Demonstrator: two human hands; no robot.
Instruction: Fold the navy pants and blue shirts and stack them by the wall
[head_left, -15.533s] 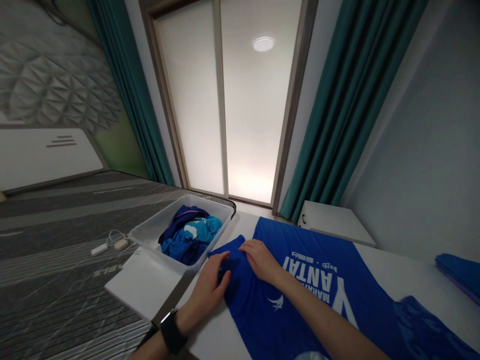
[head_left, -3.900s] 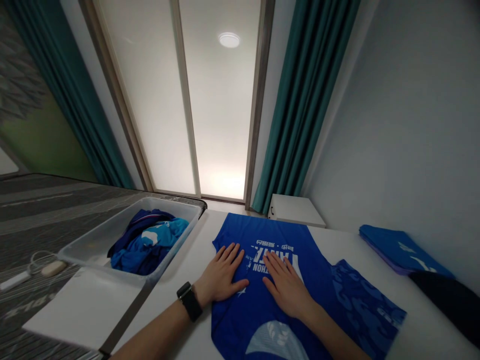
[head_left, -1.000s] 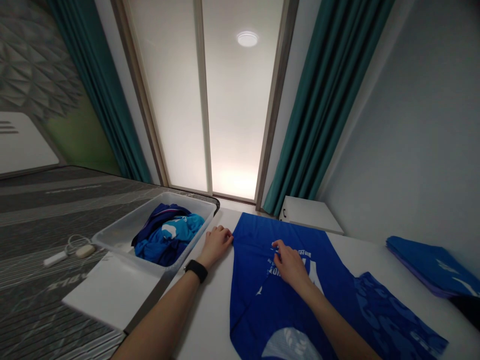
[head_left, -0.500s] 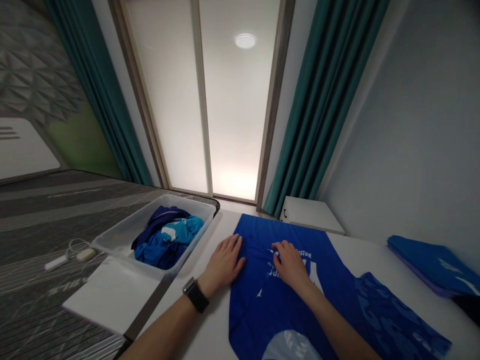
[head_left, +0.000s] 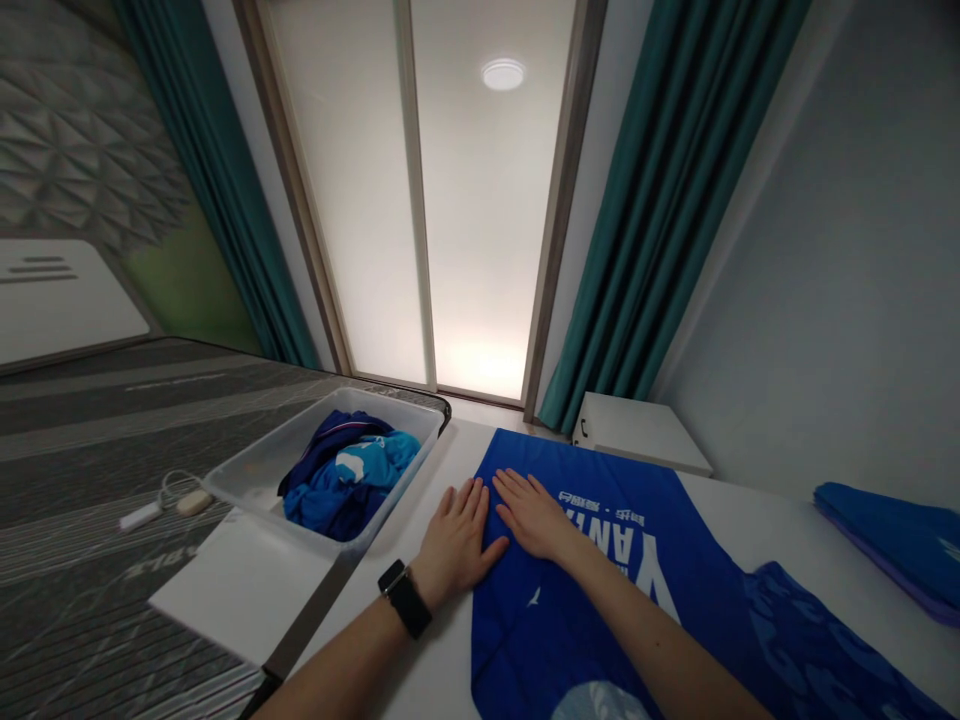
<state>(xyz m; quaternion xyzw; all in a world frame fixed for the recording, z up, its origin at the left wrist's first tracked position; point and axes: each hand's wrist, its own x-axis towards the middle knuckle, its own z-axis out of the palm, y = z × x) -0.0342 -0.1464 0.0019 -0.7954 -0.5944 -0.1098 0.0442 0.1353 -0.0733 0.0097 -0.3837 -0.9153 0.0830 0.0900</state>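
A blue T-shirt [head_left: 600,610] with white printed lettering lies spread on the white table [head_left: 427,660]. Its left part looks folded in along the side, and one patterned sleeve stretches out to the right. My left hand [head_left: 455,540], below a black wristwatch, lies flat at the shirt's left edge, partly on the tabletop. Next to it my right hand [head_left: 534,512] rests flat on the fabric with fingers extended, its fingertips close to those of the left. Neither hand grips anything.
To the left, a translucent plastic bin [head_left: 262,450] holds crumpled blue clothes [head_left: 345,475]. A stack of folded blue garments [head_left: 892,540] sits at the table's right. Beyond the table stands a white cabinet [head_left: 641,430]. A cabled adapter [head_left: 169,505] lies on the dark striped surface at left.
My right hand has slid left across the shirt to beside my left hand, uncovering more of the white lettering. My left hand stays at the edge. The view has shifted slightly.
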